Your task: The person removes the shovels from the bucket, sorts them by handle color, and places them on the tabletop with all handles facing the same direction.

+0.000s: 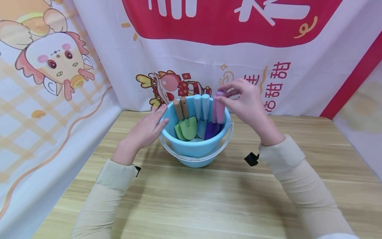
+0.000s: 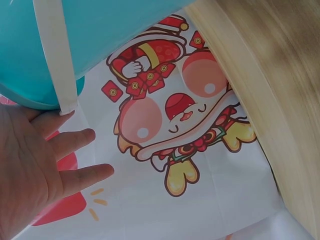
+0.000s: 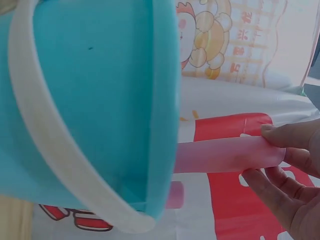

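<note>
A light blue bucket [image 1: 195,151] stands upright on the wooden table, holding several toy garden tools. My right hand [image 1: 246,103] pinches the top of a pink handle [image 1: 220,113] at the bucket's right side; the right wrist view shows the same pink handle [image 3: 225,156] between thumb and fingers. Beside it is a second pink handle [image 1: 214,111], with purple blades [image 1: 211,131] below. My left hand [image 1: 146,129] rests on the left rim, fingers extended. Green shovels [image 1: 188,128] with brown handles and tools with pale blue handles [image 1: 205,105] lean inside. The bucket's bottom is mostly hidden.
A white bail handle [image 1: 197,158] hangs across the bucket's front. Behind the table [image 1: 191,199] hangs a printed cloth [image 1: 179,53] with red shapes and cartoon figures, and another covers the left side. A black strap piece [image 1: 252,159] sticks out by the right cuff.
</note>
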{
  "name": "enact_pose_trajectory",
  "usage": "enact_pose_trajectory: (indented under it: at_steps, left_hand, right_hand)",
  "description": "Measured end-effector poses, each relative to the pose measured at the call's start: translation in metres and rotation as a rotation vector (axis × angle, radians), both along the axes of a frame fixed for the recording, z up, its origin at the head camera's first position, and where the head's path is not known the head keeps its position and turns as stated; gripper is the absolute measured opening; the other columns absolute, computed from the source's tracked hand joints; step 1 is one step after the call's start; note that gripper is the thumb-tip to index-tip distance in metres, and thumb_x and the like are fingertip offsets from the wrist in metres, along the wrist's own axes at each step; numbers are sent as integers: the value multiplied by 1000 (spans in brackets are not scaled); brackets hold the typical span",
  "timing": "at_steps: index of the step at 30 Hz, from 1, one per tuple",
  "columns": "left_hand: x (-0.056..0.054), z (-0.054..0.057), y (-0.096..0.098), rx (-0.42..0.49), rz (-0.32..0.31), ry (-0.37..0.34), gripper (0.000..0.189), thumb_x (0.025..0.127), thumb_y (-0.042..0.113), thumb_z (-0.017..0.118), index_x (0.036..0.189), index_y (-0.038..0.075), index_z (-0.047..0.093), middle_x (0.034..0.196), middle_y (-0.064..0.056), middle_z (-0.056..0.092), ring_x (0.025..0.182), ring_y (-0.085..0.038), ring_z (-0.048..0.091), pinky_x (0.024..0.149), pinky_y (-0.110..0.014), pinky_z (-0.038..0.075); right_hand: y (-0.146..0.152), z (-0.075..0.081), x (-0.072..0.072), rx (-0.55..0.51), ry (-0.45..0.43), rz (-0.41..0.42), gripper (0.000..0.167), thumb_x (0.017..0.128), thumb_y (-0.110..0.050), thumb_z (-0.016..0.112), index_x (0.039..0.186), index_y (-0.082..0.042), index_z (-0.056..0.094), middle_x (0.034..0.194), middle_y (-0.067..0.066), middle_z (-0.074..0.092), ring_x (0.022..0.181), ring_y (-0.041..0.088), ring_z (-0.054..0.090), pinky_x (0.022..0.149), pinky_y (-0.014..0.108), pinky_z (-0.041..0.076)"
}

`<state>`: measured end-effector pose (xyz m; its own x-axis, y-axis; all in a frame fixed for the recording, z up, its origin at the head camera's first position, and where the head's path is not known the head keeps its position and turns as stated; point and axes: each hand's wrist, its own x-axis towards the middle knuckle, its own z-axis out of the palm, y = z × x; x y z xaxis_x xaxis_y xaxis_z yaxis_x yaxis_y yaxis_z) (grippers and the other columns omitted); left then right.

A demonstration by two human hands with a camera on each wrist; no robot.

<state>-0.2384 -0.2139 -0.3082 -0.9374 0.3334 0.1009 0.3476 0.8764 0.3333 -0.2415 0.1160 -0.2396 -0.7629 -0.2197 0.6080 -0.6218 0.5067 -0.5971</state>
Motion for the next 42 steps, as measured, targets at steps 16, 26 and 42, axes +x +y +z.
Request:
enact_pose_trajectory:
  at_steps: [16, 26, 42]
  left_hand:
    - [1, 0, 0, -22, 16, 2, 72, 108, 59, 24, 166, 18, 14, 171, -5, 15, 157, -31, 4, 120, -67, 15]
    - [0, 1, 0, -29, 9, 19, 72, 108, 57, 24, 166, 16, 16, 170, -6, 16, 157, -32, 6, 120, -65, 16]
    - [-1, 0, 1, -42, 3, 30, 70, 109, 54, 25, 166, 14, 16, 170, -7, 18, 156, -34, 7, 120, -66, 16]
  right_hand:
    - [10, 20, 4, -19, 95, -18, 26, 92, -12, 79, 115, -2, 76, 112, 7, 71, 95, 20, 72, 85, 21, 57]
    - [17, 29, 12, -99, 151, 3, 25, 91, -10, 79, 115, -4, 77, 112, 4, 71, 95, 10, 67, 84, 19, 56]
    - [34, 26, 5, -473, 197, 144, 18, 90, 5, 72, 107, 4, 76, 107, 7, 72, 94, 21, 71, 82, 23, 59]
